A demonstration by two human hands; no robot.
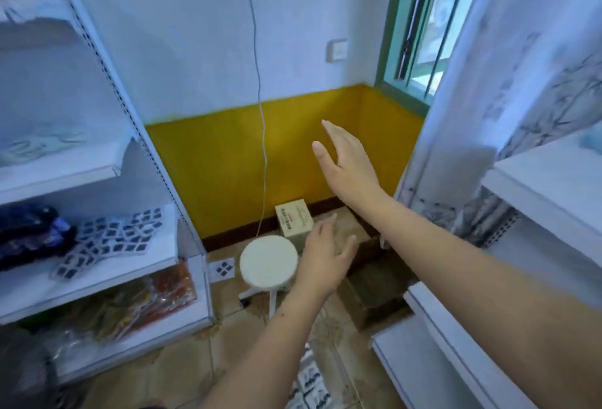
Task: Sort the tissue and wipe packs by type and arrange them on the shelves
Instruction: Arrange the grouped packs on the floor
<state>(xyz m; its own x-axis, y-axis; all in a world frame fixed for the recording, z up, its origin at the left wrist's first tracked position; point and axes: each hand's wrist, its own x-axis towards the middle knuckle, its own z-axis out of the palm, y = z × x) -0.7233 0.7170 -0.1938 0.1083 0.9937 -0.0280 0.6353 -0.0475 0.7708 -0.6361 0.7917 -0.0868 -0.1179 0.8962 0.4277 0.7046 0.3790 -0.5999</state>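
My left hand hangs open over the floor, just right of a white round stool, holding nothing. Higher up, my right hand is raised with fingers spread in front of the yellow wall, also empty. White packs with dark diamond patterns lie spread on a left shelf. One such pack leans at the shelf's foot on the floor. More white packs lie on the floor under my left forearm, partly hidden.
White shelving stands left and right. Dark packs sit at the far left of the left shelf; orange clear-wrapped packs fill the lowest level. A small beige box and brown cartons stand on the tiled floor by the wall.
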